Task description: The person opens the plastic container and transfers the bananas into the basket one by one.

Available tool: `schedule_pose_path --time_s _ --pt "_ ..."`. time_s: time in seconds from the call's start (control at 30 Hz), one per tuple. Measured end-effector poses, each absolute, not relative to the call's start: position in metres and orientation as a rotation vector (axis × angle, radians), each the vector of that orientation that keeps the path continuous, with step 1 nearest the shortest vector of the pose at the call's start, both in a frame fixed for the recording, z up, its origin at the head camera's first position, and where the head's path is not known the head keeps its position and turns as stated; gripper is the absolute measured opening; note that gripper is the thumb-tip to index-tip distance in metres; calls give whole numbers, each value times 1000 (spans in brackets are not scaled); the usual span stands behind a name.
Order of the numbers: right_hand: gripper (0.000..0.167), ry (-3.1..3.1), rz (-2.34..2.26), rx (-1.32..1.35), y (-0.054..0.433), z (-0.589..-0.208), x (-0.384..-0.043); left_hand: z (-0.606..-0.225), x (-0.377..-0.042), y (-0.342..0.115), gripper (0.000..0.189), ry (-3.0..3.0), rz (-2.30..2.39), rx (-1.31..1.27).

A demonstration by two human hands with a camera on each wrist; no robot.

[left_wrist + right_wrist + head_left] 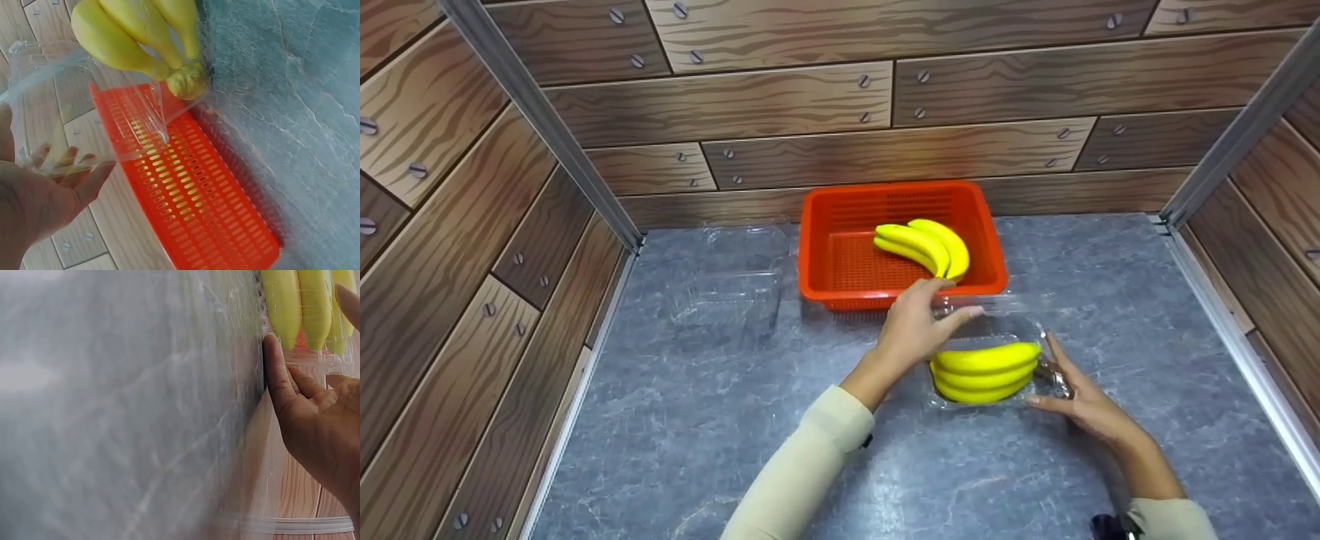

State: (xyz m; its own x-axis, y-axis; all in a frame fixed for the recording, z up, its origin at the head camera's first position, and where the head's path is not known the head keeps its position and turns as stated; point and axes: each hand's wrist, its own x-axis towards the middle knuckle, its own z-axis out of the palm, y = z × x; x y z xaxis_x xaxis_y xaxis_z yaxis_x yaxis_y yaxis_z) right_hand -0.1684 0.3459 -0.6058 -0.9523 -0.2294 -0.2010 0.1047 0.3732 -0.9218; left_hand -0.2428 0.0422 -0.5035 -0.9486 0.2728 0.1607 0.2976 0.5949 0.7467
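A bunch of yellow bananas (986,373) lies in the clear plastic container (941,403) in front of the basket, its stem end towards the left. My left hand (913,322) is at the container's raised lid (1005,303). The left wrist view shows the lid's edge between that hand's thumb and fingers (84,177). At the container's right end is my right hand (1091,401), thumb at the front side and fingers at the back, holding that end. In the right wrist view, its fingers (277,363) lie against the plastic by the banana tips.
Behind the container stands a red perforated basket (816,247) with more bananas (930,246) inside. A second clear plastic container (724,300), lid open, sits to the basket's left on the grey marbled table (697,435). Wood-patterned walls (780,97) enclose the back and both sides.
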Motion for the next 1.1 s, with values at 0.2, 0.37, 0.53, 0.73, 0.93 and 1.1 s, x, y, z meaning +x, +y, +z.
schedule_pose_path --time_s 0.2,0.37,0.53,0.73,0.93,1.1 --pt "120 2337 -1593 -129 346 -604 -168 -512 -256 40 54 -2528 -1499 -421" --pt "119 2311 -1580 -122 345 -601 -169 -515 -263 38 43 -2415 -1635 -323" --pt "113 2334 -1566 -162 349 -602 -170 -515 -268 38 36 -2356 -1723 -267" --pt "109 2300 -1556 -149 353 -604 -174 -513 -272 41 35 -2358 -1797 -178" --pt "100 2274 -1540 -140 355 -605 -176 -516 -274 41 36 -2330 -1905 -120" --pt "92 2255 -1513 -117 357 -603 -173 -518 -272 42 37 -2281 -1976 -120"
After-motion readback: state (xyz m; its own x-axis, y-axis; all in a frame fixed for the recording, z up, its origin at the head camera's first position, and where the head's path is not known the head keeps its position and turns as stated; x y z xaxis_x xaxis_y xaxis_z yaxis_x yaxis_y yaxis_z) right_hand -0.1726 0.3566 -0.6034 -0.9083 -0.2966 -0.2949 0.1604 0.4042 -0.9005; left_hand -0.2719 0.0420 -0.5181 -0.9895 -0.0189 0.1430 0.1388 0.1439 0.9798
